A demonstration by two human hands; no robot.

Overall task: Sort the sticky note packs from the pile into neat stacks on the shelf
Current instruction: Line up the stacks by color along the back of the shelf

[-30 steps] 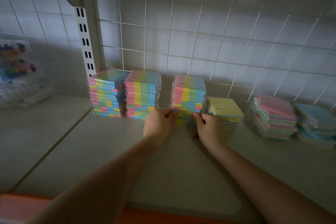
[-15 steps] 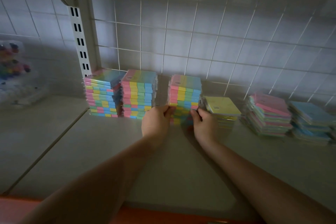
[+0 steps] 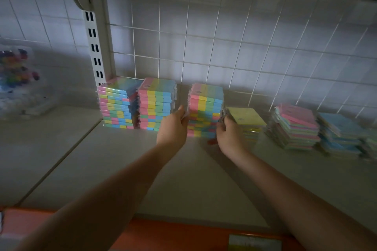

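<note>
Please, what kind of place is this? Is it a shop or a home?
Probably a stationery shop, though a stockroom is possible. Many wrapped sticky note packs of one kind stand in stacks on a shelf, behind them is a wire grid panel, and a slotted upright carries a shelf bracket, as shop fittings do.
</note>
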